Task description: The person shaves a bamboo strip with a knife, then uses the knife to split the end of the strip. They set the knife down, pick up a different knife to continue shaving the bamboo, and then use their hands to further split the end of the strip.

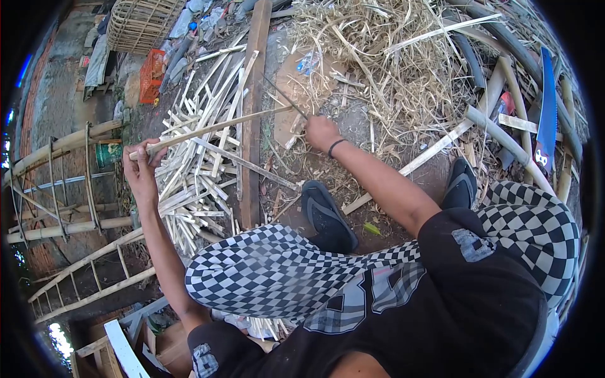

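Observation:
My left hand is closed around one end of a long, thin bamboo strip. The strip slants up to the right, and its far end meets or passes close to the blade of a knife. My right hand grips that knife, its fingers wrapped over the handle, with the narrow dark blade pointing up and left. Below the strip, beside my left hand, lies a heap of cut pale bamboo strips. A long wooden plank passes under the strip between my hands.
Curly bamboo shavings are piled at the upper right. A blue-bladed saw stands among bamboo poles on the right. An orange crate and a woven basket are at the upper left. Bamboo ladders lie at left.

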Demonstrator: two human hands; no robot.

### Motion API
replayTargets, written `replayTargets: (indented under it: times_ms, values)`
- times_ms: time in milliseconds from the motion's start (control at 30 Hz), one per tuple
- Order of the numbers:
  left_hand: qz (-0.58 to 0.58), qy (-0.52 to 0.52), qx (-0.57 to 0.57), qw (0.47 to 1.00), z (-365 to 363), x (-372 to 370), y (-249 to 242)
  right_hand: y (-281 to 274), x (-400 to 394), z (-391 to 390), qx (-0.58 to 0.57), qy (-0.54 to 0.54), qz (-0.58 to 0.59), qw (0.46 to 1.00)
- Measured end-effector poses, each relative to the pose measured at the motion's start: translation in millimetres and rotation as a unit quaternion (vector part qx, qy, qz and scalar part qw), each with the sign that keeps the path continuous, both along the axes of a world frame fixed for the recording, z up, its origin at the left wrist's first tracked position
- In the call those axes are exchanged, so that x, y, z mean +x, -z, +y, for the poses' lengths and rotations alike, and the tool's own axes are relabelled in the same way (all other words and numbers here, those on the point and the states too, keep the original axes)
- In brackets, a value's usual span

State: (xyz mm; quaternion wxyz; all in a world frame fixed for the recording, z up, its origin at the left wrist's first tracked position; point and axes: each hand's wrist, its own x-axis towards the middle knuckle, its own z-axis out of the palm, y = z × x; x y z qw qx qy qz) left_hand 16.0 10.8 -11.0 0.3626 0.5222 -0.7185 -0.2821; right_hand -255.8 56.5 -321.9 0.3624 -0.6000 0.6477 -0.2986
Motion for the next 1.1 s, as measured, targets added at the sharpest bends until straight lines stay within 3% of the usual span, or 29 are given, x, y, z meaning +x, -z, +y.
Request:
replayTargets:
  times_ms: [100,267,333,467,600,667,733,867,1000,1100]
  values:
    - [0.008,0.005,0.001,1.0,-1,-3,-2,4,-9,-13,0.072,-0.02,0.041,0.996]
    - [-0.01,0.001,0.002,1.0,3,-12,-5,-39,-7,-1,0.028,-0.069,0.054,0.996]
    - [-0.014,-0.006,0.009,1.0,1,-4,-4,-30,-4,3,0.001,-0.071,0.043,0.997]
    - [0.001,-0.004,0.004,1.0,3,3,1,24,-29,8,0.068,-0.048,0.058,0.995]
    - [0.003,0.004,0.006,1.0,2,-6,0,-23,-18,1,0.097,-0.065,0.061,0.991]
    - [-0.012,-0.002,0.0,1.0,0,-5,-2,-29,-12,15,0.04,-0.057,0.054,0.996]
    - [-0.015,-0.004,-0.003,1.0,-2,3,-2,-20,-13,22,0.0,-0.059,0.041,0.997]
    - [0.004,-0.028,0.017,0.999,1,7,3,37,-45,33,0.06,-0.03,0.088,0.994]
    - [0.008,-0.014,0.004,1.0,0,2,4,-13,-42,23,0.085,-0.067,0.099,0.989]
    - [0.009,-0.021,0.004,1.0,-3,3,4,-37,-32,24,0.002,-0.071,0.084,0.994]
